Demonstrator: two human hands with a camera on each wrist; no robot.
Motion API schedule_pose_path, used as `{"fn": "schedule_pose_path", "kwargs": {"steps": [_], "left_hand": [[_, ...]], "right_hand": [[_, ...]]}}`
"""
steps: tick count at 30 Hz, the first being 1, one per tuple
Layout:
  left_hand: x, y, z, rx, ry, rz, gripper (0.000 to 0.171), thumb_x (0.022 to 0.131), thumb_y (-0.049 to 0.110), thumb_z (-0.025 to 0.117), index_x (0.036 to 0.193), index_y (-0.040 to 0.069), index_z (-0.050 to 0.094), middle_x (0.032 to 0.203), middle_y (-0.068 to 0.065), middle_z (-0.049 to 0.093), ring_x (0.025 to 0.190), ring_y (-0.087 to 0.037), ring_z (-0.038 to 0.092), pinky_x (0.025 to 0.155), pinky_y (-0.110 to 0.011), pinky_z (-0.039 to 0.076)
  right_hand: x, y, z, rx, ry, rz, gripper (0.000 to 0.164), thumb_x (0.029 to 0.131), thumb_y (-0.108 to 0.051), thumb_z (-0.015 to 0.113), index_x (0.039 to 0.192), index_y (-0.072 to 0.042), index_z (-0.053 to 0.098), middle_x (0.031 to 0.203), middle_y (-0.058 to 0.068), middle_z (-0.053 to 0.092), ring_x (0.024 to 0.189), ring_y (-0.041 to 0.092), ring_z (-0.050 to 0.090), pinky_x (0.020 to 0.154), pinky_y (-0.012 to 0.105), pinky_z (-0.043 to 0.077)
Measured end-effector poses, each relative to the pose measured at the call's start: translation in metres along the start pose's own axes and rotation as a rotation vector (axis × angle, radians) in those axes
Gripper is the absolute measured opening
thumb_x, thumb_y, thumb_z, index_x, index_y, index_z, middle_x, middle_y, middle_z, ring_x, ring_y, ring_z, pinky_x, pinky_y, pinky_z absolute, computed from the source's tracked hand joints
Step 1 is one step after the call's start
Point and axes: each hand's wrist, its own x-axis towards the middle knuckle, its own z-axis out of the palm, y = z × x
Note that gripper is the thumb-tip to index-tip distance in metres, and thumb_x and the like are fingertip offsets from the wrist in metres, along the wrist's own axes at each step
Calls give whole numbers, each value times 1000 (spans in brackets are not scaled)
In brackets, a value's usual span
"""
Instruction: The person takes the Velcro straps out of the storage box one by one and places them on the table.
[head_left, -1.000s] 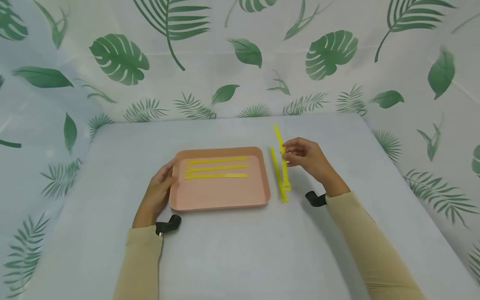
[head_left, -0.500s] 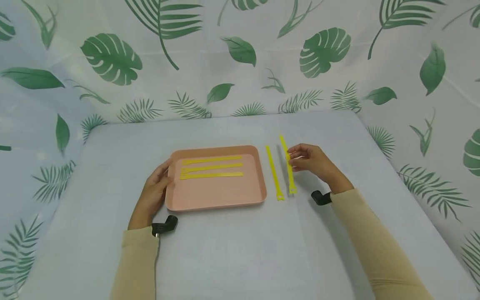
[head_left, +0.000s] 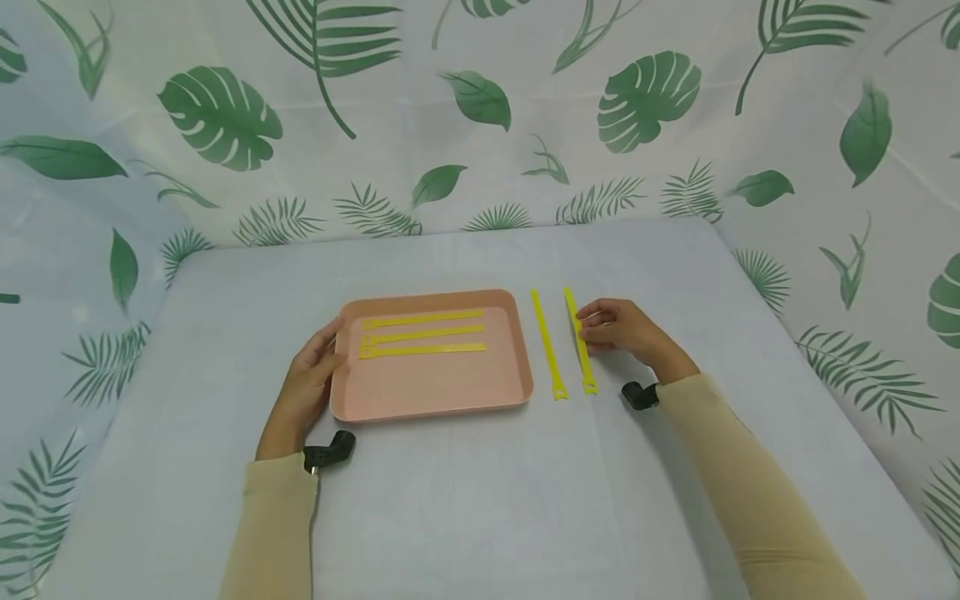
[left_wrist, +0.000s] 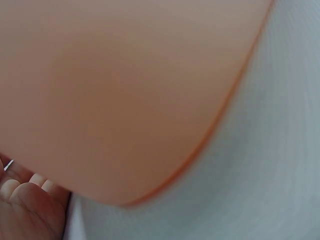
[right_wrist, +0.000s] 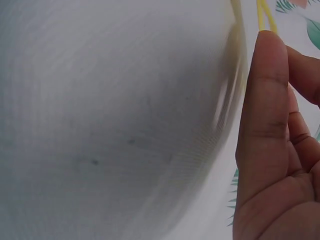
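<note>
In the head view, my left hand (head_left: 300,392) grips the left rim of a pink rectangular tray (head_left: 435,390). Three yellow cable straps (head_left: 423,334) lie side by side in the tray's upper half. My right hand (head_left: 630,335) pinches another yellow cable strap (head_left: 588,379), its slotted head pointing towards me, low over the table right of the tray. Between tray and right hand, a second loose strap (head_left: 546,346) lies on the table. The left wrist view has the blurred tray corner (left_wrist: 125,125); in the right wrist view, yellow strap ends (right_wrist: 260,15) show beyond the thumb.
A white cloth (head_left: 465,508) covers the table. Behind it hangs a white curtain (head_left: 360,100) with green leaves. Black wrist cameras sit on both wrists, the left camera (head_left: 330,450) near the tray's front left corner and the right camera (head_left: 640,396) below the right hand.
My right hand has moved the pinched strap rightwards, away from the other loose strap, then lowered it towards the table. My left hand stays on the tray. The head view has shifted slightly.
</note>
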Motion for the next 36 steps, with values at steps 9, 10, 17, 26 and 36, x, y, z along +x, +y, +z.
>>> {"fn": "schedule_pose_path", "kwargs": {"steps": [9, 10, 17, 26, 36], "left_hand": [[0, 1, 0, 3, 8, -3, 63, 112, 1, 46, 172, 7, 27, 179, -8, 21, 164, -25, 24, 126, -30, 35], [0, 1, 0, 5, 10, -4, 63, 112, 1, 46, 172, 7, 27, 179, -8, 21, 164, -25, 24, 126, -30, 35], [0, 1, 1, 12, 15, 1, 63, 112, 0, 45, 172, 7, 26, 180, -8, 21, 165, -25, 24, 126, -30, 35], [1, 1, 1, 15, 22, -6, 63, 112, 0, 45, 172, 7, 27, 180, -8, 21, 165, -25, 24, 128, -33, 32], [0, 2, 0, 23, 19, -8, 63, 112, 2, 46, 172, 8, 28, 179, -8, 22, 164, -25, 25, 128, -34, 33]], "right_hand": [[3, -3, 2, -76, 11, 39, 36, 101, 1, 72, 134, 9, 62, 104, 12, 60, 82, 15, 67, 75, 25, 64], [3, -4, 3, -87, 15, 40, 35, 101, 1, 72, 133, 8, 63, 103, 11, 60, 82, 14, 67, 75, 25, 64], [5, -5, 3, -183, 34, 38, 35, 97, -3, 77, 129, 6, 63, 96, 8, 61, 75, 12, 68, 71, 25, 61], [3, -6, 0, -257, 47, 21, 44, 98, -12, 78, 134, 3, 57, 102, 11, 62, 76, 15, 69, 71, 29, 56], [-2, -18, 0, -188, 118, -196, 35, 103, -4, 70, 135, 7, 62, 126, 26, 66, 110, 35, 67, 78, 22, 59]]}}
